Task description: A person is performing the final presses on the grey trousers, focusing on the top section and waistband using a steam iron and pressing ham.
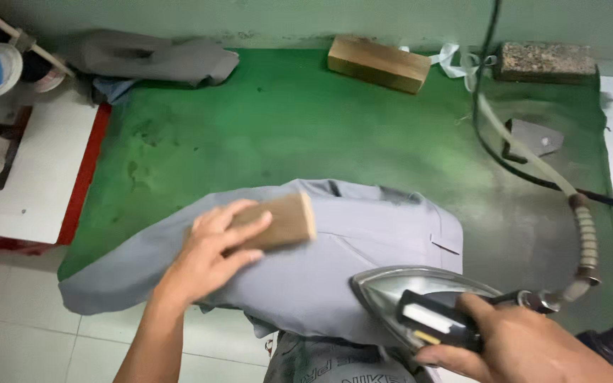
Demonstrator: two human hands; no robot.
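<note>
A grey garment (pixel 335 255) lies spread over the near edge of a green padded table (pixel 285 120). My left hand (pixel 211 252) grips a small wooden block (pixel 286 220) and presses it onto the garment. My right hand (pixel 526 344) holds the black handle of a steam iron (pixel 409 291), whose shiny pointed soleplate rests on the garment's right part, tip toward the left. A ribbed hose and a black cable (pixel 583 234) run from the iron's rear up across the table.
A second wooden block (pixel 379 62) and a speckled stone block (pixel 548 62) sit at the table's far edge. More grey cloth (pixel 150 58) is piled at the far left. A small grey metal piece (pixel 533 138) lies at right. White sewing table (pixel 30 163) at left.
</note>
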